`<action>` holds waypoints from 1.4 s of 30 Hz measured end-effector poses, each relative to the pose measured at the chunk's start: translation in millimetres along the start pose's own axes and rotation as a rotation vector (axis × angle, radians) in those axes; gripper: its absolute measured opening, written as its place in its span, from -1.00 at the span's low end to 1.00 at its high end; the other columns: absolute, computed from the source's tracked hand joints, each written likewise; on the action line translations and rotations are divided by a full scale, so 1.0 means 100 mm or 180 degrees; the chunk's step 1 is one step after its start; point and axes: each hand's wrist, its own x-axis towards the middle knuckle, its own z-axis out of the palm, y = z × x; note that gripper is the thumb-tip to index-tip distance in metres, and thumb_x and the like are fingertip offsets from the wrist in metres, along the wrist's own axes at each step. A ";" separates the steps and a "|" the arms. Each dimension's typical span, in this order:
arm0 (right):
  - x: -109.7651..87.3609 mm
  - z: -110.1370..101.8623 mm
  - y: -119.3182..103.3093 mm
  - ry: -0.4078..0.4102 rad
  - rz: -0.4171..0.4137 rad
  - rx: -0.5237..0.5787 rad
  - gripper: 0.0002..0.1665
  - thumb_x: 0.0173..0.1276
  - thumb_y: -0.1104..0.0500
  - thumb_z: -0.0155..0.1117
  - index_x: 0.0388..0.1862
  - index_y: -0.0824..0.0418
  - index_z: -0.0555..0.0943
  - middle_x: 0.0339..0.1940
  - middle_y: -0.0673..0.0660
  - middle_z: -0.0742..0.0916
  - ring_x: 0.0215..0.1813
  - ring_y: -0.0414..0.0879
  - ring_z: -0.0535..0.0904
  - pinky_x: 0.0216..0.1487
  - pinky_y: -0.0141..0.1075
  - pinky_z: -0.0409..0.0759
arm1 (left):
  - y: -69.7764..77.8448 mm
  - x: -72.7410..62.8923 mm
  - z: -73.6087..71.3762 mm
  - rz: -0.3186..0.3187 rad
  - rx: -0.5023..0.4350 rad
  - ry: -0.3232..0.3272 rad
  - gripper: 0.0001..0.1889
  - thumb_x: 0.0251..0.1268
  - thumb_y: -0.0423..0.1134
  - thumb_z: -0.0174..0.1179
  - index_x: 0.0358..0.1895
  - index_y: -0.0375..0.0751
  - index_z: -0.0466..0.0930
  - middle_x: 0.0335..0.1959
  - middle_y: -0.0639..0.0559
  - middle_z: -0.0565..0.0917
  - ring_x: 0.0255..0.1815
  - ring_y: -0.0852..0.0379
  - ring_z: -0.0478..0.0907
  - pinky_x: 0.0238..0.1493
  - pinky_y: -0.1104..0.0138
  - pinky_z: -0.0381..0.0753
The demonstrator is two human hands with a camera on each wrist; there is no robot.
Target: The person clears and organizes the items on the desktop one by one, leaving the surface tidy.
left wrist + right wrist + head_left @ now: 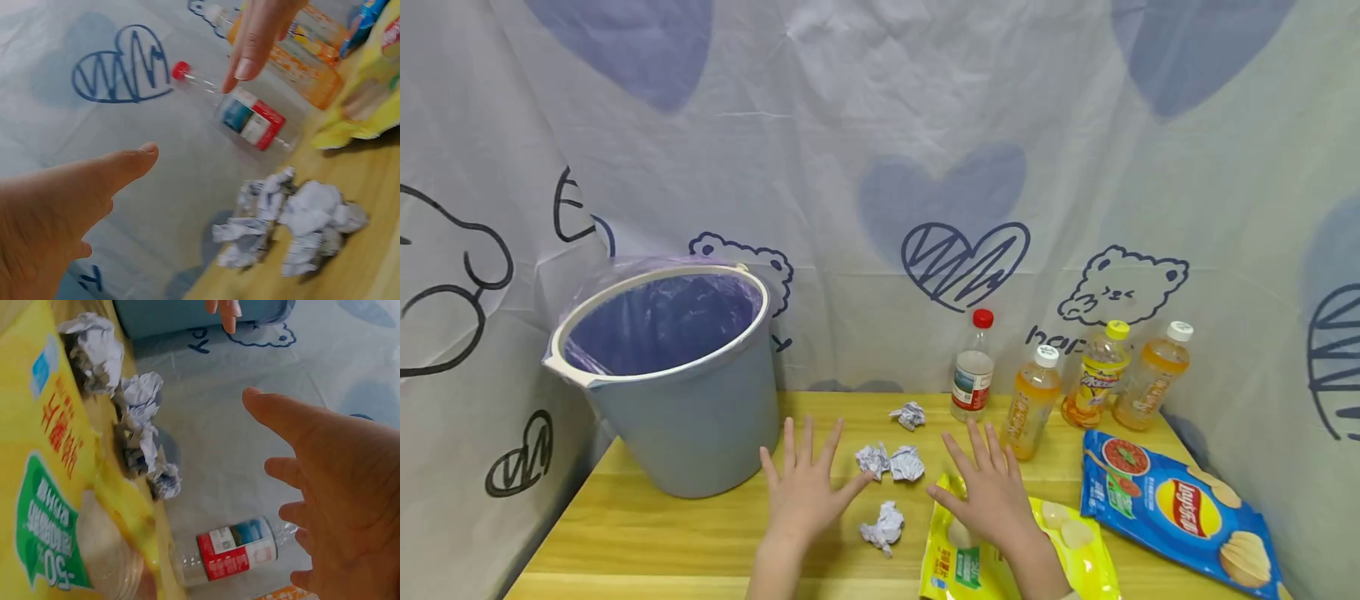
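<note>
Holding nothing in either hand: left hand [803, 500] and right hand [992, 504] show their backs, fingers straight and splayed wide, thumbs pointing inward. Paper: near ball [883, 529] sits between my hands, on my side of the left thumb tip; paired balls [907, 463] lie between my thumbs; far ball [910, 416] sits beyond them. Yellow bag [1071, 542] lies under my right hand; whether I touch it, cannot tell. Red-capped bottle [973, 375] stands just past my right fingertips; bucket [700, 425] stands left of my left fingers. Step, as judged: ready position, no grasp begun. Next move would likely call for lowering one hand to the near ball and curling fingers lightly, as loose paper probably rolls if nudged
</note>
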 end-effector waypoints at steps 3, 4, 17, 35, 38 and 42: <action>-0.01 -0.04 -0.04 0.0138 -0.0115 -0.0037 -0.03 0.27 -0.46 0.08 0.57 -0.16 0.11 0.65 0.15 -0.02 0.64 0.21 -0.25 0.54 0.29 -0.18 | -0.01 -0.03 -0.14 -0.0018 0.0000 0.0141 -0.10 0.15 0.50 0.00 0.54 0.25 0.08 0.60 -0.18 -0.01 0.62 -0.28 -0.30 0.42 -0.42 -0.28; -0.02 -0.05 -0.06 0.0185 -0.0153 -0.0052 -0.04 0.28 -0.44 0.10 0.57 -0.15 0.11 0.65 0.15 -0.01 0.65 0.21 -0.23 0.54 0.28 -0.17 | -0.01 -0.04 -0.19 -0.0026 -0.0012 0.0186 -0.10 0.14 0.51 0.01 0.53 0.25 0.09 0.59 -0.19 0.01 0.62 -0.29 -0.29 0.41 -0.43 -0.27; -0.14 -0.16 -0.35 0.0755 -0.0681 -0.0060 -0.16 0.31 -0.28 0.22 0.50 -0.05 0.28 0.59 0.17 0.23 0.61 0.20 0.04 0.51 0.23 0.08 | -0.15 -0.19 -0.72 -0.0160 -0.0268 0.0767 -0.13 0.18 0.38 0.14 0.52 0.14 0.15 0.57 -0.18 0.11 0.61 -0.28 -0.18 0.40 -0.43 -0.15; -0.26 -0.08 -0.65 0.0850 -0.1241 0.0106 -0.18 0.34 -0.28 0.18 0.52 -0.10 0.24 0.61 0.06 0.20 0.62 0.12 0.02 0.49 0.21 0.17 | -0.61 -0.48 -1.10 -0.0422 -0.0752 0.1723 -0.25 0.18 0.14 0.28 0.45 0.06 0.30 0.49 -0.22 0.25 0.58 -0.28 -0.04 0.38 -0.43 -0.08; -0.28 -0.07 -0.71 0.0865 -0.1374 0.0134 -0.17 0.36 -0.30 0.15 0.53 -0.10 0.23 0.60 0.08 0.22 0.61 0.12 0.05 0.47 0.22 0.19 | -0.70 -0.53 -1.15 -0.0439 -0.0810 0.1896 -0.26 0.20 0.11 0.28 0.45 0.03 0.31 0.47 -0.27 0.26 0.56 -0.31 -0.02 0.39 -0.39 -0.05; -0.27 -0.07 -0.80 0.0943 -0.1539 0.0071 -0.17 0.37 -0.33 0.11 0.54 -0.10 0.21 0.59 0.10 0.25 0.61 0.11 0.07 0.45 0.20 0.24 | -0.79 -0.61 -1.24 -0.0484 -0.0864 0.1985 -0.26 0.24 0.09 0.25 0.47 0.01 0.27 0.48 -0.32 0.23 0.57 -0.33 -0.04 0.40 -0.39 -0.08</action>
